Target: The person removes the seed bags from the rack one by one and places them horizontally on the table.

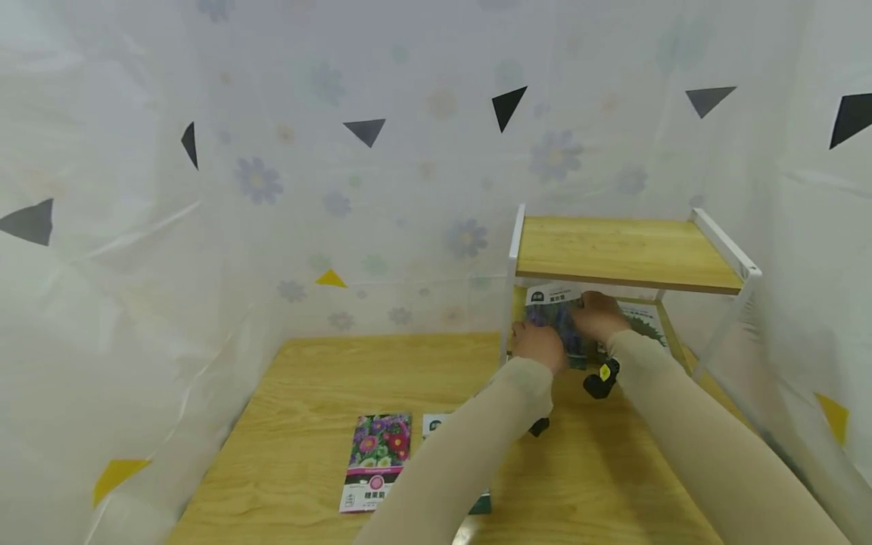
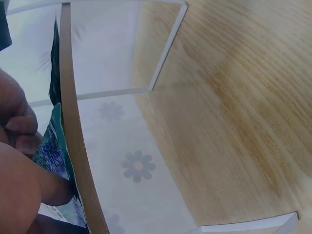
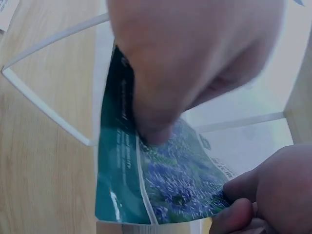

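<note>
A seed packet (image 1: 555, 322) with blue-purple flowers stands tilted under the top board of a small shelf. My left hand (image 1: 540, 346) grips its left side low down, thumb or finger lying over its front. My right hand (image 1: 599, 316) pinches its right side higher up. In the right wrist view the packet's green lower band (image 3: 117, 161) faces the camera, and both hands hold its edges. In the left wrist view its lower edge is close to a wooden lip (image 2: 80, 146); contact is unclear. Another packet (image 1: 643, 322) leans on the shelf at the right, partly behind my right hand.
The shelf has a wooden top board (image 1: 627, 246) and white metal legs. On the table (image 1: 306, 393) lie a packet with pink and red flowers (image 1: 378, 454) and a second packet (image 1: 482, 503), mostly hidden by my left sleeve. A patterned white sheet (image 1: 409, 189) hangs behind.
</note>
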`<act>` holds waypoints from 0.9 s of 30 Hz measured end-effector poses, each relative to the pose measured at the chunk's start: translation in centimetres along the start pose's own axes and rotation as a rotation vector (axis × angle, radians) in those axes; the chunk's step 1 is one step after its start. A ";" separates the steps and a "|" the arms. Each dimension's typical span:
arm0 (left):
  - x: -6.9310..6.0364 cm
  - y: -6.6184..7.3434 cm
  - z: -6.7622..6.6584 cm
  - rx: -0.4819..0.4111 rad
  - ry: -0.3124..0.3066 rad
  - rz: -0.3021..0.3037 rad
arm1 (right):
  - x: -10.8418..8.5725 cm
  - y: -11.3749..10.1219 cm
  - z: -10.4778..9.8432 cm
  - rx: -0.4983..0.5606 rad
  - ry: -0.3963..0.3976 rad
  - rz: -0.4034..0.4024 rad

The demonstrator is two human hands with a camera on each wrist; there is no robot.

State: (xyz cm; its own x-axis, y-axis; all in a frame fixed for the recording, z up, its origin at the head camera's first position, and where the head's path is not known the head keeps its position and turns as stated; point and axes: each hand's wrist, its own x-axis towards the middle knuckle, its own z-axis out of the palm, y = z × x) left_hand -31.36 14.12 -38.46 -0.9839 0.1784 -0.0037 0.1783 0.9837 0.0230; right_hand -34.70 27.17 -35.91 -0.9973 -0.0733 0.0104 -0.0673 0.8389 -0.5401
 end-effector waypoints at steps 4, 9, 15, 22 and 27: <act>-0.6 -0.1 0.2 -0.073 0.018 0.006 | -0.3 1.1 -0.3 0.032 -0.049 0.016; -0.9 -0.3 0.4 -0.112 0.040 0.036 | -1.2 1.6 -0.7 0.079 -0.066 0.053; -1.3 -0.6 0.6 -0.200 0.078 0.025 | -2.1 1.5 -0.7 0.061 -0.029 0.045; -1.3 -1.1 1.1 -0.209 0.095 0.077 | -2.6 1.8 -0.8 0.130 -0.007 0.045; -1.5 -1.7 1.4 -0.256 0.141 0.125 | -3.0 2.0 -0.6 0.150 0.019 0.058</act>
State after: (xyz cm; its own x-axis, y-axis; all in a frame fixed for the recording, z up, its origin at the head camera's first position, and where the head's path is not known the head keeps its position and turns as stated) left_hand -30.19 12.20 -39.86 -0.9492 0.2750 0.1533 0.3076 0.9138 0.2654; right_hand -31.90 29.38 -36.45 -0.9998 -0.0156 -0.0091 -0.0057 0.7514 -0.6598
